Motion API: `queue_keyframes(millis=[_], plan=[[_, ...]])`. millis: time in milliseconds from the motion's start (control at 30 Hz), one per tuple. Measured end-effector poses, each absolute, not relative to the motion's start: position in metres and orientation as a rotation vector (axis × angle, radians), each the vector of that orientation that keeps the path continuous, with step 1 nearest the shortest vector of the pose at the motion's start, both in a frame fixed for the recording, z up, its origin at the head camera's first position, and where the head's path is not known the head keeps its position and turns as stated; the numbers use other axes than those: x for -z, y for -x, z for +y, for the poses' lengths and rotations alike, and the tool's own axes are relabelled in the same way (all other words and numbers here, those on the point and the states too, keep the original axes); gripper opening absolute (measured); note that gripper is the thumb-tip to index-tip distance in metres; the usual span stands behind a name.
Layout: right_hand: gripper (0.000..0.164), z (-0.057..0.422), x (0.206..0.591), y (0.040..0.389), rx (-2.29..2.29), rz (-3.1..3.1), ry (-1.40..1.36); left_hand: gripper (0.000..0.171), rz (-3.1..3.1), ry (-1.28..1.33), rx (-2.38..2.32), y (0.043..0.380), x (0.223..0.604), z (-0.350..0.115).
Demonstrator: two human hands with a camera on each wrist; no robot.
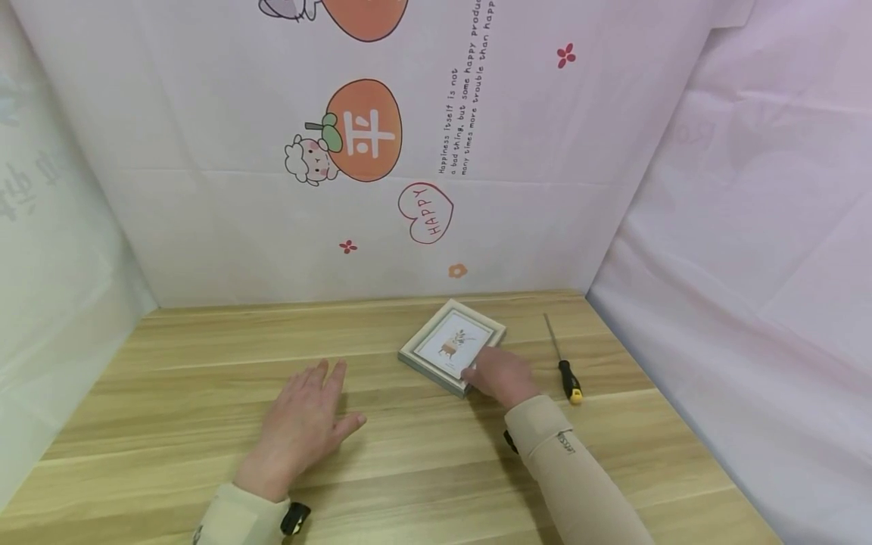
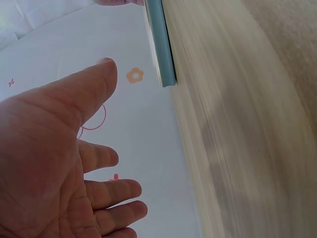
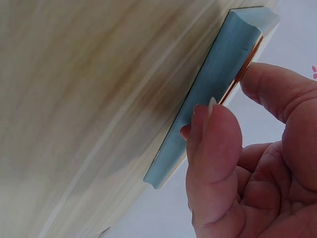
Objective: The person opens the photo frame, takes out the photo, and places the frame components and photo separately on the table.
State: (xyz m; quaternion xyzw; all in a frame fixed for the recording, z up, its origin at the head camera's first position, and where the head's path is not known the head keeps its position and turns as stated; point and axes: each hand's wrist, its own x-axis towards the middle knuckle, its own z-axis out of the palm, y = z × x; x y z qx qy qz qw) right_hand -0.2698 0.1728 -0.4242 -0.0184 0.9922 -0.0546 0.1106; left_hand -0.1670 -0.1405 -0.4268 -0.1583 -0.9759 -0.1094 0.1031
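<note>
Right fingers [image 3: 215, 144] pinching picture frame [image 3: 210, 74], left fingers [image 2: 115, 191] spread, print [image 1: 450, 344] — head view only

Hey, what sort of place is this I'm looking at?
Probably a small screened-off work booth: white printed sheets close in a wood-grain tabletop on three sides, and a picture frame and a screwdriver are on that tabletop.
</note>
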Motion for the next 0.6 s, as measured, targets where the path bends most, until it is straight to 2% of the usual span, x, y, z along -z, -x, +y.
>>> queue_keyframes(millis=[600], plan=[[0.036,0.1641,0.4251,0.2643,0.225,2.935,0.153,0.08,-2.876,0.5,0.354,0.1671,0.426,-0.1323]])
